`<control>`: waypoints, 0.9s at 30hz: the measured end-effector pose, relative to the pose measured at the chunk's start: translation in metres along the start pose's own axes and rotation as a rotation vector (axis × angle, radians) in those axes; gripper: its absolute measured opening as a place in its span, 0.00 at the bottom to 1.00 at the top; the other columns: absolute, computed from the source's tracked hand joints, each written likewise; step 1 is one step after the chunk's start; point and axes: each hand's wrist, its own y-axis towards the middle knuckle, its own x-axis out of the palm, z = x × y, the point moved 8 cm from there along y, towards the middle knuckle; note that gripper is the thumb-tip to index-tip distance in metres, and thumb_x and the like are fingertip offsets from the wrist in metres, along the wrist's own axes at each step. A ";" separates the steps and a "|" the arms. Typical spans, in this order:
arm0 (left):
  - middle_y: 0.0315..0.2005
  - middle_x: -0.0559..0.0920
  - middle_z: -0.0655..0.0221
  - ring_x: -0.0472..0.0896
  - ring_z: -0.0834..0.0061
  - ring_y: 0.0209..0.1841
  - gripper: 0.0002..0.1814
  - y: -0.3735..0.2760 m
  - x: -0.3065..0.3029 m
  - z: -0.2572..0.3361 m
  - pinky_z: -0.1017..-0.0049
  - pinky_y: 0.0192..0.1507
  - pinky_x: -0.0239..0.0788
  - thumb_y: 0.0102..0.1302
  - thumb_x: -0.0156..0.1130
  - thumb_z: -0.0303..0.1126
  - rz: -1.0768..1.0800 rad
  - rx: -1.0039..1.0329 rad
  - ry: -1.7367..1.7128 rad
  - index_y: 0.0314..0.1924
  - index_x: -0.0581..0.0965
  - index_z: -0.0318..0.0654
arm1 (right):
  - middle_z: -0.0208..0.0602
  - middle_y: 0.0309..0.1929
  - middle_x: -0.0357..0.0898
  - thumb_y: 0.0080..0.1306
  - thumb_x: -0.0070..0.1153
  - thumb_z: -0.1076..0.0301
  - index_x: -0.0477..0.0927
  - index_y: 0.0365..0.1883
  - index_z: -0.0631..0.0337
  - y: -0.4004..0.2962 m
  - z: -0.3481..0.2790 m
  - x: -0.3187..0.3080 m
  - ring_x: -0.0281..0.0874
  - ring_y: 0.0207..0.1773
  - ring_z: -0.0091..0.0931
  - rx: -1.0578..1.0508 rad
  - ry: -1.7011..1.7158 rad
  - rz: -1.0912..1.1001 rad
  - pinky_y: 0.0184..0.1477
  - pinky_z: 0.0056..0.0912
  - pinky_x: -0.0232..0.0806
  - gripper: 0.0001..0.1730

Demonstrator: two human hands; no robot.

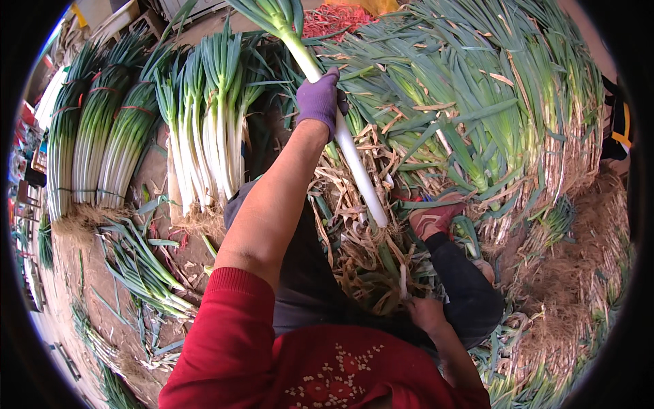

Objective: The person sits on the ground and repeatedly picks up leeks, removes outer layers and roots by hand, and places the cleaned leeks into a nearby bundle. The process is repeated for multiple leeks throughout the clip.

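Observation:
My left hand, in a purple knit glove, grips a large green onion around its pale stem. The onion's green leaves point up and away, and its root end points down toward me. My right hand, bare, is low between my legs, with its fingers against a pale stalk or strip of leaf; the fingertips are too small to read clearly. Dry peeled leaves lie under the onion. Left of my knee stands a row of cleaned green onions with white stems.
Tied green onion bundles lie at the far left. A big heap of untrimmed green onions fills the right side. Loose onions lie on the dirt floor. Red netting or twine lies at the top. My shoe rests by the heap.

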 end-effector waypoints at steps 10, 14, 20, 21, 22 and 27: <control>0.15 0.72 0.70 0.70 0.74 0.12 0.13 -0.037 0.021 -0.013 0.72 0.14 0.61 0.64 0.61 0.41 -0.071 -0.039 -0.046 0.38 0.74 0.38 | 0.50 0.41 0.82 0.57 0.67 0.54 0.75 0.56 0.67 0.114 -0.113 -0.097 0.82 0.41 0.41 -0.059 0.484 0.470 0.43 0.39 0.74 0.34; 0.14 0.73 0.69 0.70 0.75 0.12 0.22 -0.049 0.027 0.002 0.74 0.16 0.61 0.67 0.58 0.49 -0.161 0.014 0.015 0.41 0.76 0.34 | 0.33 0.21 0.81 0.60 0.65 0.57 0.79 0.46 0.64 0.129 -0.126 -0.050 0.78 0.20 0.25 0.100 1.132 0.077 0.21 0.22 0.67 0.23; 0.24 0.77 0.62 0.79 0.71 0.28 0.23 -0.041 0.029 0.036 0.70 0.29 0.69 0.77 0.41 0.46 -0.132 0.588 0.443 0.40 0.75 0.33 | 0.35 0.20 0.77 0.60 0.60 0.64 0.75 0.45 0.68 0.080 -0.188 -0.072 0.70 0.13 0.21 -0.147 2.087 -0.438 0.19 0.19 0.65 0.19; 0.25 0.78 0.65 0.78 0.73 0.28 0.22 -0.041 0.029 0.030 0.70 0.29 0.69 0.76 0.44 0.45 -0.126 0.532 0.376 0.41 0.76 0.32 | 0.37 0.21 0.78 0.60 0.60 0.64 0.74 0.47 0.70 0.079 -0.194 -0.073 0.71 0.14 0.22 -0.222 2.215 -0.526 0.19 0.21 0.66 0.21; 0.26 0.78 0.68 0.78 0.74 0.28 0.21 -0.040 0.029 0.024 0.71 0.30 0.69 0.75 0.47 0.44 -0.117 0.477 0.306 0.41 0.76 0.30 | 0.38 0.21 0.78 0.60 0.58 0.64 0.74 0.50 0.71 0.080 -0.192 -0.074 0.71 0.15 0.22 -0.200 2.101 -0.508 0.20 0.22 0.67 0.23; 0.21 0.78 0.71 0.77 0.81 0.26 0.14 -0.043 0.038 -0.022 0.79 0.28 0.70 0.71 0.54 0.38 -0.288 0.139 0.035 0.42 0.79 0.34 | 0.35 0.28 0.79 0.60 0.54 0.66 0.68 0.61 0.73 0.096 -0.157 -0.090 0.75 0.24 0.23 -0.003 1.632 0.017 0.25 0.23 0.69 0.32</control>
